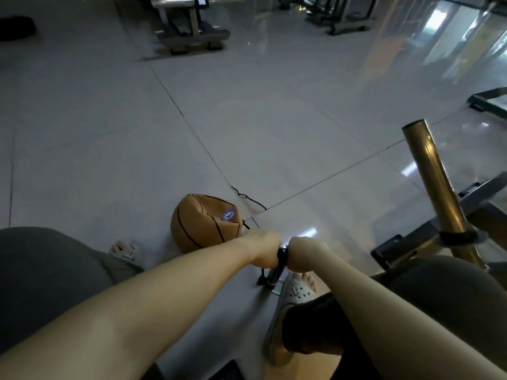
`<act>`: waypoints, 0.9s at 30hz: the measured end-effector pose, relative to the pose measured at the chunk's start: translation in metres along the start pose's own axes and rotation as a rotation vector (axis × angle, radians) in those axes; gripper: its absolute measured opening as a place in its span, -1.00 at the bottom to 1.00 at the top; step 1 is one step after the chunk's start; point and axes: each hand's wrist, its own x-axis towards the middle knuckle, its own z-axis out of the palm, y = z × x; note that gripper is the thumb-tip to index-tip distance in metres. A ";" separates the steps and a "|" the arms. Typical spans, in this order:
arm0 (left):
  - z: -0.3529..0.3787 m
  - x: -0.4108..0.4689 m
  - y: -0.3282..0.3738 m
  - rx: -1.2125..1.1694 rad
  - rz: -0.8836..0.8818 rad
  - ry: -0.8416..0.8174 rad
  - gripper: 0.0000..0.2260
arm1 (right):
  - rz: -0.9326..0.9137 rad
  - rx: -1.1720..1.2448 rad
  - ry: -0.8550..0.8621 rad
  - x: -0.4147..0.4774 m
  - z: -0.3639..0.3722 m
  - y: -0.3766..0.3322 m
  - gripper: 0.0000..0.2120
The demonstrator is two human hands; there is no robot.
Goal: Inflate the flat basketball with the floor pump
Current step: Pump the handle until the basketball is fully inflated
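A dented, half-flat orange basketball with a blue round logo lies on the grey tiled floor just beyond my hands. A thin black hose runs from its right side down toward the floor pump, whose silver barrel stands upright between my feet. My left hand and my right hand both grip the pump's black handle, one on each side, held low over the barrel. My right foot in a pale clog rests on the pump's base.
A gold metal tube of a weight bench frame rises at the right, close to my right knee. My left foot stands left of the ball. Gym machines stand far back. Cracked floor tile lies behind the ball.
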 end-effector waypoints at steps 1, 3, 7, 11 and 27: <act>-0.001 -0.006 0.001 0.007 0.003 -0.020 -0.96 | -0.020 -0.009 -0.018 -0.004 0.001 -0.003 -0.80; -0.002 -0.018 0.000 0.018 0.008 -0.080 -0.95 | -0.066 -0.024 -0.066 -0.014 0.002 -0.011 -0.78; -0.045 -0.050 0.000 -0.028 0.019 -0.028 -0.95 | -0.131 0.067 -0.035 -0.048 -0.047 -0.006 -0.76; -0.124 -0.072 0.007 -0.128 0.043 0.073 -0.82 | -0.149 0.179 0.027 -0.082 -0.123 0.015 -0.88; 0.004 0.004 -0.001 -0.027 -0.015 0.052 -0.95 | 0.009 -0.038 0.017 0.015 0.000 0.001 -0.84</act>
